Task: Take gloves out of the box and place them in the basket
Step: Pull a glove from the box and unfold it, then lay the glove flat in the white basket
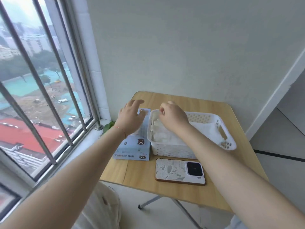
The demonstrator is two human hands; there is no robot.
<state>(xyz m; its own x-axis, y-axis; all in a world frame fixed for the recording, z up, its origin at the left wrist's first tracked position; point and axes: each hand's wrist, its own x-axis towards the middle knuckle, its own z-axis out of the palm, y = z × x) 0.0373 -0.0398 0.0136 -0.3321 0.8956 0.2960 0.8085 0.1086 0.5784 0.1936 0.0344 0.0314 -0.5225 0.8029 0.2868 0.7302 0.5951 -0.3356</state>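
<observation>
A pale blue glove box (135, 147) marked XL lies on the small wooden table (140, 172), left of a white perforated basket (173, 152). Translucent white gloves (165, 138) lie piled inside the basket. My left hand (130, 116) hovers over the far end of the box with its fingers spread and nothing in it. My right hand (173, 116) is over the basket's left part, fingers curled downward; a thin pale glove seems to hang from them, but I cannot tell whether they grip it.
A phone (179, 171) in a patterned case lies face down at the table's near edge. A barred window (49, 90) runs along the left, a wall stands behind the table, and folding legs (181, 207) show beneath it.
</observation>
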